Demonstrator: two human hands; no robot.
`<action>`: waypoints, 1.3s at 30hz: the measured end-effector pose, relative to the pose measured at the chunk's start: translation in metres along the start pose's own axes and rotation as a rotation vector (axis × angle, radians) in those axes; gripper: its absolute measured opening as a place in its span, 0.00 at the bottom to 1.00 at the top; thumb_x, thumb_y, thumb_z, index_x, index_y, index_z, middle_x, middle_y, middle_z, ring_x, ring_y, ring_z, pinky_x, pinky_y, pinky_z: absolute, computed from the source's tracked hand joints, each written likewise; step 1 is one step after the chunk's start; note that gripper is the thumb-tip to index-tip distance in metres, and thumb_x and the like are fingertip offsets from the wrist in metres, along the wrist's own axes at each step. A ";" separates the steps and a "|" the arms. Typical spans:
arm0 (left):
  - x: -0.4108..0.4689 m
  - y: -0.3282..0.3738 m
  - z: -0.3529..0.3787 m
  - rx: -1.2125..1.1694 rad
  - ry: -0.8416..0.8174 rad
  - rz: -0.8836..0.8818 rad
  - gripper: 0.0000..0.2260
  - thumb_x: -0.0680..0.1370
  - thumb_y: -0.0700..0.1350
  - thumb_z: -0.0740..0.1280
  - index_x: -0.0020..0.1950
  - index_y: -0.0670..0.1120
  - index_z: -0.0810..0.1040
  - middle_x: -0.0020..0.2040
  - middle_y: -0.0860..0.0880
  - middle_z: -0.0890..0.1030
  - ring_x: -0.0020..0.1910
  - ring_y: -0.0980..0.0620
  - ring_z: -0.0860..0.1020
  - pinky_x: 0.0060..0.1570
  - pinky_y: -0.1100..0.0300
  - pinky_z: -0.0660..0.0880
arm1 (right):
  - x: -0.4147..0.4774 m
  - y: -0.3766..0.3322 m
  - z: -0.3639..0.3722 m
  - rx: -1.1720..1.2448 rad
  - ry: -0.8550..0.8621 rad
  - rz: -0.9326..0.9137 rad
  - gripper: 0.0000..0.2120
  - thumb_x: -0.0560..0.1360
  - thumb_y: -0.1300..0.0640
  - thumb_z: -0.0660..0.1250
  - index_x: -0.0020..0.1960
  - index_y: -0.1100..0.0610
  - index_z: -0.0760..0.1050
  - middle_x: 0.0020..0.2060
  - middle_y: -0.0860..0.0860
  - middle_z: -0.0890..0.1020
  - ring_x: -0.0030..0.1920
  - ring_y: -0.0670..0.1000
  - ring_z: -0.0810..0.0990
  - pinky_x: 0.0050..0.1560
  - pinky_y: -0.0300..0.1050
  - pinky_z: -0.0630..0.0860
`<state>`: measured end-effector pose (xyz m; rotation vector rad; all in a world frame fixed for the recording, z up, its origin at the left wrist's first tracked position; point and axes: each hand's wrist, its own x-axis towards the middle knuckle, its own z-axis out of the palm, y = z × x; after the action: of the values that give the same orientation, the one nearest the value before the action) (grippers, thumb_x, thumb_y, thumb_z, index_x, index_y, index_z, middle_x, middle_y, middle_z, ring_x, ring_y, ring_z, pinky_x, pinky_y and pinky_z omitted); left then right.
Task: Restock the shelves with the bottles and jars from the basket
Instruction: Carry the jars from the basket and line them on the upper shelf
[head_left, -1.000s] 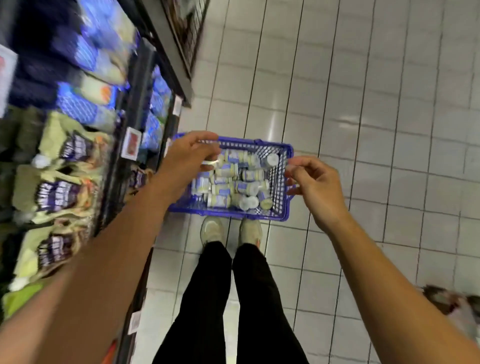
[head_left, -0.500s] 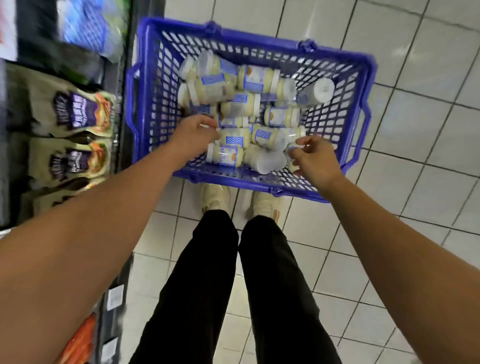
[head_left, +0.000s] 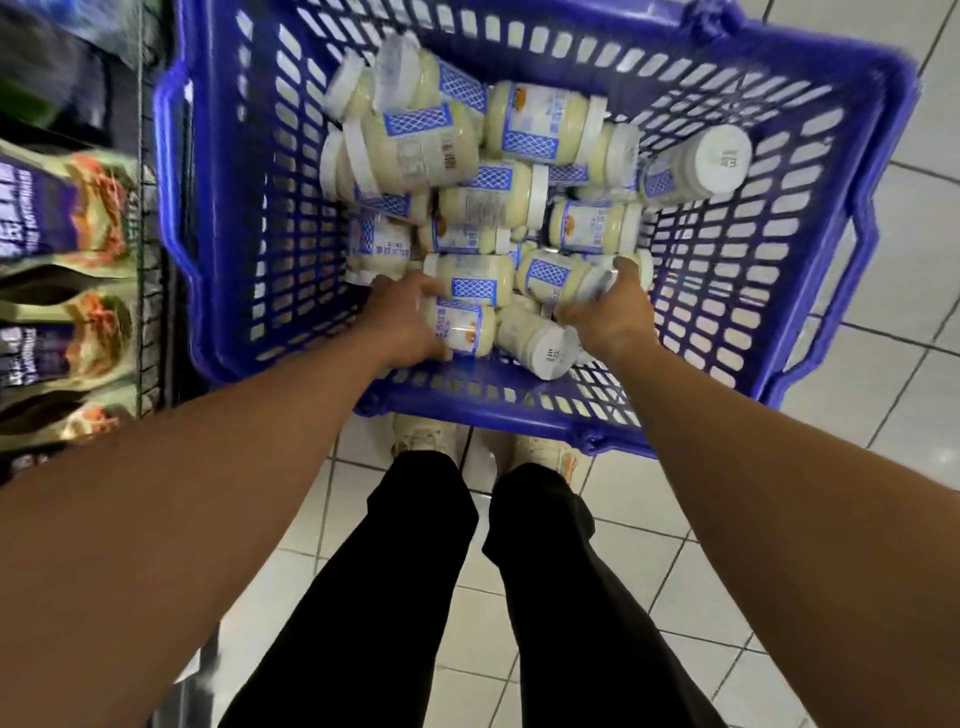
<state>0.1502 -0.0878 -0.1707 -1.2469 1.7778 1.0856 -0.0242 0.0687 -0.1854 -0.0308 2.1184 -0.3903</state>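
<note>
A blue plastic basket (head_left: 769, 291) sits on the tiled floor in front of my feet, filled with several pale yellow jars with white lids and blue-white labels, all lying on their sides. My left hand (head_left: 400, 319) is inside the basket at its near side, its fingers wrapped around one jar (head_left: 465, 327). My right hand (head_left: 610, 312) is beside it, closed on another jar (head_left: 558, 275) near its lid. A further jar (head_left: 535, 340) lies between the two hands, lid toward me.
The shelf unit (head_left: 150, 260) stands close on the left, with green and purple pouches (head_left: 67, 208) on its low shelves. My legs in black trousers (head_left: 405, 571) and light shoes stand right behind the basket. White floor tiles (head_left: 883, 218) spread to the right.
The view has dropped closer to the basket. Both hands have gone deeper in, and each has closed on a jar at the near side.
</note>
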 end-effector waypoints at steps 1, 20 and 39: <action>0.002 -0.002 0.000 -0.010 0.018 -0.003 0.37 0.62 0.45 0.83 0.67 0.50 0.72 0.68 0.43 0.66 0.65 0.44 0.71 0.61 0.58 0.69 | 0.003 0.000 0.000 -0.010 -0.001 -0.001 0.41 0.69 0.56 0.79 0.75 0.56 0.60 0.63 0.60 0.77 0.62 0.62 0.77 0.62 0.59 0.76; -0.019 0.020 -0.021 -0.472 -0.010 0.212 0.28 0.63 0.40 0.82 0.58 0.57 0.77 0.53 0.61 0.73 0.49 0.60 0.74 0.37 0.71 0.73 | -0.011 -0.018 -0.027 0.485 -0.054 -0.178 0.21 0.63 0.61 0.78 0.49 0.50 0.70 0.42 0.48 0.78 0.40 0.43 0.80 0.40 0.43 0.78; -0.196 0.120 -0.085 -1.194 -0.309 0.089 0.06 0.79 0.40 0.62 0.51 0.45 0.78 0.42 0.47 0.85 0.39 0.50 0.84 0.38 0.54 0.81 | -0.227 -0.061 -0.143 0.920 -0.181 -0.045 0.22 0.77 0.44 0.69 0.62 0.59 0.79 0.54 0.58 0.85 0.56 0.61 0.84 0.61 0.65 0.77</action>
<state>0.0870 -0.0713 0.0651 -1.4754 0.8710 2.3976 -0.0249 0.0880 0.0892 0.4014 1.5959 -1.2943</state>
